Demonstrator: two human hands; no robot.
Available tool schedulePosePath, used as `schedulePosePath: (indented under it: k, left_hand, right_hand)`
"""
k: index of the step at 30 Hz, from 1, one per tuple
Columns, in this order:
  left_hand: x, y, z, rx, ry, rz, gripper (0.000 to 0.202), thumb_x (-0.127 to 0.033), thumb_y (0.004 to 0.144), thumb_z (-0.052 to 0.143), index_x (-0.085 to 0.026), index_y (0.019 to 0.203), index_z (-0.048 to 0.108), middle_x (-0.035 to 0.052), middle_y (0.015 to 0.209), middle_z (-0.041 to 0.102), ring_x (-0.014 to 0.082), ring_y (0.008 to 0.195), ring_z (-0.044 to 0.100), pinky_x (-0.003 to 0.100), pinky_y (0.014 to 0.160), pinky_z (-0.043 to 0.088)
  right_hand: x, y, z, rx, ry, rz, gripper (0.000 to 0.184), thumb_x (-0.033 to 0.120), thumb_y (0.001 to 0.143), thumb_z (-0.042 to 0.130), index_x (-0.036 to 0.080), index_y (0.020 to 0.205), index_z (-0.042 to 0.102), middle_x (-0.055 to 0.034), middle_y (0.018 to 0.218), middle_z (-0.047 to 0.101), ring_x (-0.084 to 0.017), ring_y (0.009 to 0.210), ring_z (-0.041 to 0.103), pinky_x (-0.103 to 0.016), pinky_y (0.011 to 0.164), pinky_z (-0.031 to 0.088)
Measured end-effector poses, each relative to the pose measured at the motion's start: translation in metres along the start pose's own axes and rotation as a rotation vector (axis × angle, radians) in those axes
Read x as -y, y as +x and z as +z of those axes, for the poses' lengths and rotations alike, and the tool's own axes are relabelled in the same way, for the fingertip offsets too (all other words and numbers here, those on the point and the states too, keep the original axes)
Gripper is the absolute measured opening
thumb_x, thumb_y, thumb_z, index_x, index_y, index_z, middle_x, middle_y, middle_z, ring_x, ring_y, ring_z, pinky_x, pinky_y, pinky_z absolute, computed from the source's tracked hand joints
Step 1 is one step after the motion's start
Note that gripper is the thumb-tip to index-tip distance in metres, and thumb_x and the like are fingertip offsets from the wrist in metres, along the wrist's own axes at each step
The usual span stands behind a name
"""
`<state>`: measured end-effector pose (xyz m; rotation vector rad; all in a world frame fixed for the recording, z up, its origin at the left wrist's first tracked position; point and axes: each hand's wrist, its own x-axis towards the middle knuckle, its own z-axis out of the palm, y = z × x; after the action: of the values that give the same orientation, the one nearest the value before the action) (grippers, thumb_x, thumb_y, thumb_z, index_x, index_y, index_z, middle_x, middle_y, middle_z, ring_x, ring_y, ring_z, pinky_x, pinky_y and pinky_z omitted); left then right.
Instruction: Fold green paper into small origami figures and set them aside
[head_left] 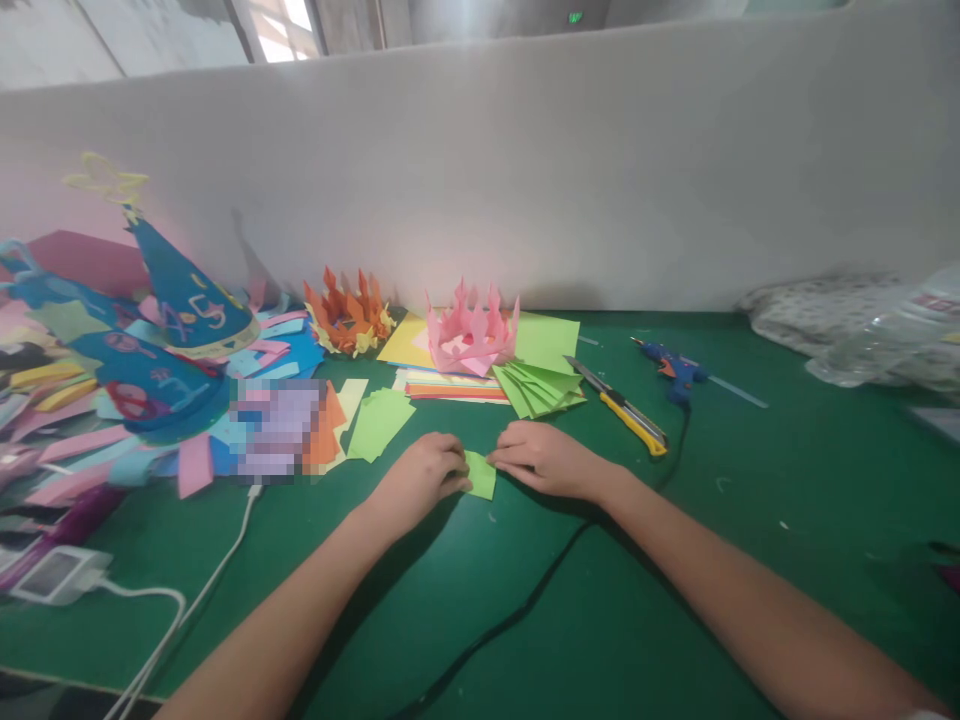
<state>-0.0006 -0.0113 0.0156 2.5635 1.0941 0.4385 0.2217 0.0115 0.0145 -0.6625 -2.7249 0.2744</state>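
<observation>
A small piece of green paper [481,478] is held between my two hands, low over the green table. My left hand [427,478] pinches its left edge with curled fingers. On the other side, the fingertips of my right hand [546,458] press together on its upper right edge. Just beyond my right hand lies a fanned stack of green paper pieces [538,388]. More green pieces [380,422] rest past my left hand. A pink paper crown [474,335] stands behind on yellow and green sheets, with an orange paper crown [349,315] to its left.
A yellow utility knife [628,418] and a blue glue gun [667,370] lie to the right; a black cord [517,610] crosses the table. Blue cone hats [187,290] and paper strips crowd the left, near a white cable [225,560]. A clear bottle [885,335] lies far right.
</observation>
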Motion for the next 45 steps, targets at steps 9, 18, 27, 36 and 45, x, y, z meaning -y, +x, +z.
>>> schedulePosePath:
  k: [9, 18, 27, 36, 45]
  left_hand:
    - [0.000, 0.000, 0.000, 0.002, 0.055, -0.005, 0.019, -0.032, 0.082, 0.060, -0.016, 0.075, 0.069, 0.0056, 0.084, 0.062, 0.0188, 0.082, 0.056, 0.029, 0.075, 0.042]
    - [0.003, 0.001, 0.000, 0.064, 0.105, -0.024, 0.021, -0.034, 0.082, 0.059, -0.016, 0.077, 0.070, 0.0055, 0.075, 0.063, 0.0196, 0.076, 0.056, 0.028, 0.068, 0.040]
    - [-0.003, -0.002, -0.002, 0.046, 0.077, -0.102, 0.019, -0.033, 0.081, 0.061, -0.017, 0.081, 0.069, 0.0053, 0.076, 0.062, 0.0198, 0.078, 0.056, 0.028, 0.070, 0.040]
    - [0.002, -0.005, 0.001, 0.002, -0.027, -0.181, 0.020, -0.035, 0.077, 0.066, -0.018, 0.082, 0.057, 0.0000, 0.070, 0.056, 0.0164, 0.070, 0.050, 0.025, 0.060, 0.034]
    - [0.005, -0.006, 0.005, 0.000, -0.063, -0.130, 0.039, -0.053, 0.071, 0.065, -0.018, 0.083, 0.051, -0.0007, 0.072, 0.053, 0.0166, 0.069, 0.048, 0.025, 0.058, 0.033]
  right_hand:
    - [0.002, 0.011, 0.011, -0.143, -0.088, 0.004, 0.029, 0.021, 0.094, 0.037, 0.012, 0.095, 0.066, -0.0094, 0.077, 0.059, -0.018, 0.075, 0.049, -0.029, 0.066, 0.038]
    - [0.008, 0.025, 0.019, 0.021, -0.207, -0.025, 0.035, 0.019, 0.097, 0.030, 0.012, 0.090, 0.064, -0.0061, 0.073, 0.055, -0.017, 0.069, 0.044, -0.028, 0.066, 0.033]
    - [-0.004, 0.003, 0.001, -0.004, -0.055, -0.122, 0.026, 0.015, 0.089, 0.040, 0.016, 0.080, 0.065, -0.0059, 0.068, 0.057, -0.017, 0.069, 0.047, -0.028, 0.063, 0.034]
    - [0.001, 0.000, -0.003, -0.126, 0.190, 0.036, 0.021, 0.020, 0.078, 0.055, 0.017, 0.099, 0.060, -0.0103, 0.099, 0.059, -0.021, 0.092, 0.052, -0.034, 0.081, 0.043]
    - [0.003, 0.005, 0.006, -0.080, 0.282, 0.037, 0.032, 0.012, 0.083, 0.049, 0.018, 0.114, 0.056, -0.0081, 0.102, 0.065, -0.020, 0.091, 0.055, -0.034, 0.082, 0.043]
